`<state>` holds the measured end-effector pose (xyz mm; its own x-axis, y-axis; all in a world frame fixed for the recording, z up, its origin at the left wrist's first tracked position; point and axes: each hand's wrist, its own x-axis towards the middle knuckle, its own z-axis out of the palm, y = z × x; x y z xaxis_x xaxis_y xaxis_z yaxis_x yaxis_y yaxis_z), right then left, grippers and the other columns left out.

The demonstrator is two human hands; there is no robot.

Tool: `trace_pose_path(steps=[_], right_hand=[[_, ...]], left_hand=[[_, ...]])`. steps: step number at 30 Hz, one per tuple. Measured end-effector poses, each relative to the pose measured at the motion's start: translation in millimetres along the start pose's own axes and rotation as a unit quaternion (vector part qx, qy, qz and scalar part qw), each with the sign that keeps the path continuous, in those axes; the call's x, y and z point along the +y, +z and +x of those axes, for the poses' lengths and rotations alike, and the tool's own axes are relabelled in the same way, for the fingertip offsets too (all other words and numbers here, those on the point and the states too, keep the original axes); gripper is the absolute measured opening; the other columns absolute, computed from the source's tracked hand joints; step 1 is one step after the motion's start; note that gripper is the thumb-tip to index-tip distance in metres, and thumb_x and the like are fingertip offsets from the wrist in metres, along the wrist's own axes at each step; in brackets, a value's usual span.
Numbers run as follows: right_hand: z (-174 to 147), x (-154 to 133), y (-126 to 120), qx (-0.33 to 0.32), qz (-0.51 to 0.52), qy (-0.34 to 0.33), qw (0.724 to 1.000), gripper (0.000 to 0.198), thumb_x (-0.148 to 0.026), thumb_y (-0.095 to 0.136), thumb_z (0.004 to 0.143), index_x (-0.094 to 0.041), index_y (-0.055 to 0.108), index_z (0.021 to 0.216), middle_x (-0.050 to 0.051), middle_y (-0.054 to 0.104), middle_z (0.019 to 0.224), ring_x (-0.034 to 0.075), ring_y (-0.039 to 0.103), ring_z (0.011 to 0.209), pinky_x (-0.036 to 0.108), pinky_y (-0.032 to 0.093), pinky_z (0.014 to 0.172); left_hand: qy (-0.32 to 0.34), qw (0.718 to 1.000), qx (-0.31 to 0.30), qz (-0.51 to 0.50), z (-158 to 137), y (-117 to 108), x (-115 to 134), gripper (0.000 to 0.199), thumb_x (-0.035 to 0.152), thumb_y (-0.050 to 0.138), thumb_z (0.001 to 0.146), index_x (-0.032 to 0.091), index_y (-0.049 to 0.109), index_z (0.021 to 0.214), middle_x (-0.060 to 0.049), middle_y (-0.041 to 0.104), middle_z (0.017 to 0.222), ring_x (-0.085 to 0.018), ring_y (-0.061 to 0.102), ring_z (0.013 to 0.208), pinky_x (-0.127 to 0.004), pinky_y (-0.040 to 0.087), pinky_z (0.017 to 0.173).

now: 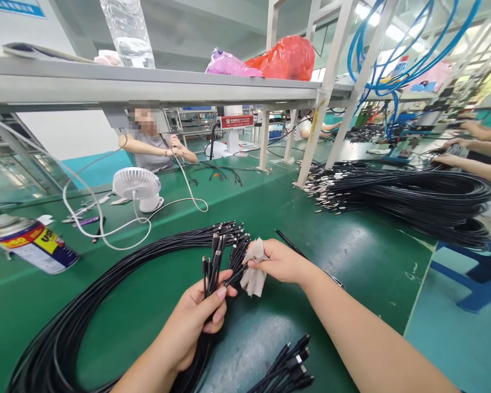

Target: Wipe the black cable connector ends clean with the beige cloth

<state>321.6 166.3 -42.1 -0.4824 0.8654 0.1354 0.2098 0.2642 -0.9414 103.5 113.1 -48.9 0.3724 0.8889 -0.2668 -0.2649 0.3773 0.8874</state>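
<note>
My left hand [207, 305] is closed around a bunch of black cables [214, 262], their plug ends pointing up out of the fist. Just to its right, my right hand [280, 261] pinches a crumpled pale cloth [253, 273] against the plug end of a cable; how the fingers grip behind the cloth is hidden. A long looped bundle of black cables [118, 267] curves over the green table, with its connector ends lying behind my hands. Nearer to me, more cable ends with plugs [292, 363] lie on the table.
At left are a spray can [36, 243] and a small white fan [137, 185] with a white cord. A large pile of black cables [413, 191] lies at right beside the shelf post [327, 93]. A person [155, 144] sits opposite; other people's arms [466, 158] show at right.
</note>
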Motion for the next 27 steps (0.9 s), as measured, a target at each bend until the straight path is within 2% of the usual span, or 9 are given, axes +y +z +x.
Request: trace_pose_path(steps=[8, 12, 15, 18, 21, 24, 27], right_hand=[[3, 4, 6, 0.000, 0.031, 0.032, 0.999, 0.025, -0.038, 0.066, 0.074, -0.014, 0.061, 0.077, 0.004, 0.061, 0.075, 0.016, 0.055, 0.068, 0.031, 0.045, 0.069], [5, 6, 11, 0.004, 0.076, 0.020, 0.997, 0.029, -0.043, 0.065, 0.075, -0.015, 0.060, 0.081, 0.004, 0.060, 0.078, 0.016, 0.055, 0.071, 0.031, 0.044, 0.070], [5, 6, 14, 0.026, 0.063, 0.009, 0.998, 0.028, -0.044, 0.062, 0.077, -0.016, 0.058, 0.077, 0.002, 0.057, 0.074, 0.015, 0.052, 0.068, 0.029, 0.042, 0.067], [5, 5, 19, 0.057, -0.008, -0.012, 0.998, 0.025, -0.039, 0.053, 0.084, -0.017, 0.056, 0.073, 0.001, 0.056, 0.070, 0.014, 0.051, 0.064, 0.026, 0.040, 0.063], [5, 4, 24, 0.088, -0.118, -0.052, 0.988, 0.025, -0.029, 0.043, 0.089, -0.018, 0.052, 0.069, 0.000, 0.054, 0.064, 0.013, 0.050, 0.060, 0.024, 0.038, 0.059], [5, 4, 27, 0.103, -0.241, -0.099, 0.960, 0.018, -0.014, 0.041, 0.085, -0.018, 0.050, 0.071, 0.001, 0.056, 0.068, 0.013, 0.051, 0.063, 0.023, 0.037, 0.061], [4, 3, 27, 0.100, -0.340, -0.091, 0.931, 0.014, -0.007, 0.043, 0.078, -0.018, 0.050, 0.075, 0.003, 0.060, 0.073, 0.014, 0.053, 0.065, 0.023, 0.038, 0.063]], left_hand=[[-0.005, 0.999, -0.046, -0.019, -2, -1, -1, 0.036, 0.034, 0.080, 0.071, 0.022, 0.071, 0.104, -0.001, 0.062, 0.079, 0.001, 0.031, 0.043, -0.020, 0.016, 0.042], [-0.026, 0.995, -0.093, -0.023, -3, -1, -2, 0.026, 0.034, 0.079, 0.072, 0.020, 0.071, 0.093, 0.002, 0.057, 0.072, 0.002, 0.027, 0.041, -0.019, 0.014, 0.041], [-0.038, 0.993, -0.104, -0.033, -3, -1, -1, 0.023, 0.034, 0.078, 0.074, 0.020, 0.070, 0.091, 0.006, 0.050, 0.064, 0.003, 0.022, 0.040, -0.018, 0.012, 0.040], [-0.046, 0.992, -0.112, -0.041, -3, 0, -1, 0.024, 0.035, 0.079, 0.072, 0.020, 0.070, 0.089, 0.007, 0.048, 0.061, 0.003, 0.021, 0.040, -0.017, 0.012, 0.040], [-0.052, 0.991, -0.120, -0.039, -4, 0, -1, 0.026, 0.036, 0.079, 0.073, 0.020, 0.069, 0.091, 0.006, 0.049, 0.063, 0.003, 0.022, 0.040, -0.017, 0.013, 0.040], [-0.054, 0.991, -0.119, -0.031, -4, 1, -1, 0.027, 0.036, 0.078, 0.073, 0.019, 0.068, 0.092, 0.006, 0.049, 0.063, 0.002, 0.022, 0.040, -0.017, 0.013, 0.040], [-0.055, 0.993, -0.102, -0.030, -2, 2, -1, 0.028, 0.039, 0.077, 0.074, 0.018, 0.068, 0.091, 0.006, 0.049, 0.062, 0.002, 0.022, 0.040, -0.018, 0.013, 0.040]])
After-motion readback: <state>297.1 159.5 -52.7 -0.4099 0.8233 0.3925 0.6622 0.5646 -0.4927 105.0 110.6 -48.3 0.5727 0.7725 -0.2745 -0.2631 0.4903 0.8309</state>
